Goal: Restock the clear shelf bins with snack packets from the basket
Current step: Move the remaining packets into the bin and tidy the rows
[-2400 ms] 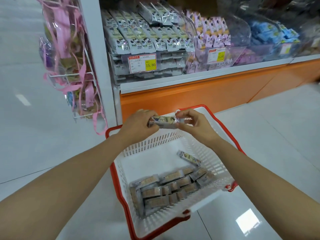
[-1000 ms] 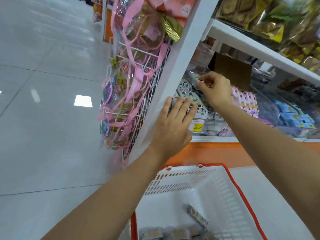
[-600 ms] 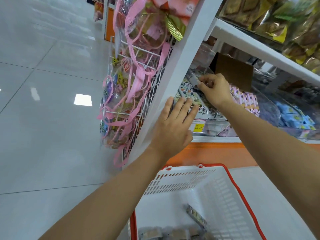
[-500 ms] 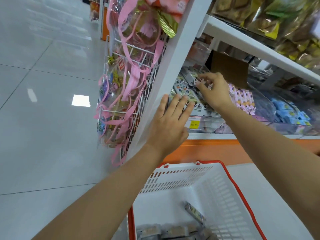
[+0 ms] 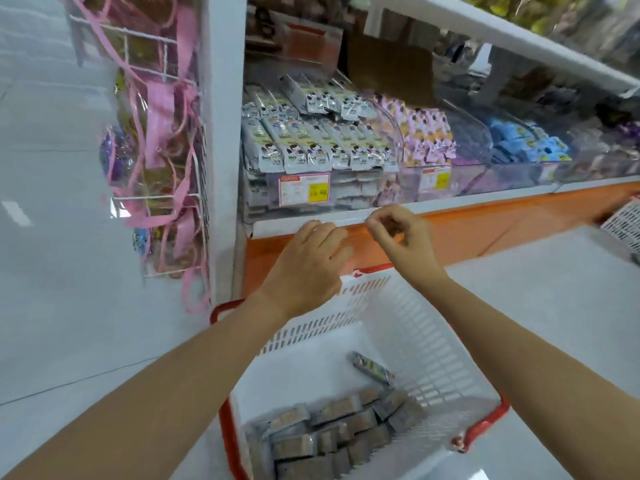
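Observation:
A white basket (image 5: 415,334) with a red rim stands on the floor below me. Several grey-brown snack packets (image 5: 329,434) lie heaped at its near end, and one loose packet (image 5: 372,367) lies apart by the right wall. Above it, the leftmost clear shelf bin (image 5: 391,129) is stacked with rows of grey-white packets (image 5: 311,147). My left hand (image 5: 308,261) and my right hand (image 5: 401,240) hover over the basket's far rim, just below the shelf edge. The fingers of both are loosely curled and hold nothing.
A yellow price label (image 5: 304,188) sits on the bin front. Bins of pink packets (image 5: 426,133) and blue packets (image 5: 526,143) follow to the right. Pink-ribboned bags hang on a wire rack (image 5: 156,133) left of the white shelf post. Another white basket (image 5: 623,223) shows at the right edge.
My right hand has left the packet in the bin and come down empty. My left hand has dropped from the bin front. Both now hang over the basket.

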Demonstrator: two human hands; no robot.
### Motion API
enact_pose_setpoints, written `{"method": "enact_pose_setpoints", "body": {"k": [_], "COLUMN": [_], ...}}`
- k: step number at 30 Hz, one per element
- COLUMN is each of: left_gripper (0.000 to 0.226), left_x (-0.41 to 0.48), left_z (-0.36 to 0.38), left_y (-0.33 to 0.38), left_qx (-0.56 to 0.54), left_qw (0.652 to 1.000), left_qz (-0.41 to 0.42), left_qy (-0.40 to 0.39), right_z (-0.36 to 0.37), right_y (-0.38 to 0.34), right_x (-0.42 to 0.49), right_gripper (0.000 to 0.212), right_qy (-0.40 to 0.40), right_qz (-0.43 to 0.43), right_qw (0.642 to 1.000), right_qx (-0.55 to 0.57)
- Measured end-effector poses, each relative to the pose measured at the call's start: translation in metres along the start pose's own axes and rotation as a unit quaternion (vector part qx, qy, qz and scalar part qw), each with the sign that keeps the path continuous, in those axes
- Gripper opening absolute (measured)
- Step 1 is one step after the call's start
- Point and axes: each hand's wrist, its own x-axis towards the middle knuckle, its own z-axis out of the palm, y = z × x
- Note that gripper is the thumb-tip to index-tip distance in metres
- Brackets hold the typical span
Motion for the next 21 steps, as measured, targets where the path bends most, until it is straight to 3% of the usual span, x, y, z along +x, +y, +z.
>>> {"method": "enact_pose_setpoints", "body": {"k": [6,11,16,21], "left_gripper": [0.069,0.077,0.082,0.081], "left_x": [-0.026,-0.048,-0.055,-0.058], "left_z": [0.049,0.083,0.096,0.098], "left_y": [0.005,0.009,0.017,0.02], "left_qx": [-0.01,-0.024,0.031,0.05], "left_qw": [0.964,0.926,0.929,0.932], "left_qz": [-0.07,-0.109,-0.095,-0.093], "left_qy": [-0.255,-0.36,-0.356,-0.346], "right_z": [0.02,0.046,0.067,0.087], "right_y": [0.089,0.148,0.187,0.205], "right_x": [-0.073,-0.122,-0.16,-0.173], "right_gripper": [0.015,0.01,0.016,0.021], "right_qy": [-0.106,-0.213,-0.29,-0.315], "right_qz": [0.123,0.194,0.247,0.263], "right_qw": [0.983,0.944,0.9,0.874], "right_qx": [-0.082,-0.16,-0.211,-0.26]}}
